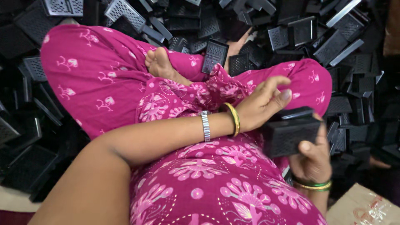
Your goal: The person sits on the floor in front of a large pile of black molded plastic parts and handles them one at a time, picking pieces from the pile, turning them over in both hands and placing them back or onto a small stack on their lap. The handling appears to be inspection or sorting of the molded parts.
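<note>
I sit cross-legged in pink patterned clothing (104, 79). My right hand (312, 160) grips a black plastic box-shaped part (289, 133) with a perforated side, held over my lap. My left hand (262, 104) reaches across from the left and rests on the top left edge of that same part, thumb on top, fingers loosely curled. My left wrist wears a silver band and a gold bangle. My right wrist wears green and gold bangles. My bare foot (160, 64) lies on my knee.
A large heap of similar black perforated plastic parts (325, 41) surrounds me on the floor at the top, left and right. One such part (214, 54) leans by my foot. A piece of brown cardboard (362, 206) lies at the bottom right.
</note>
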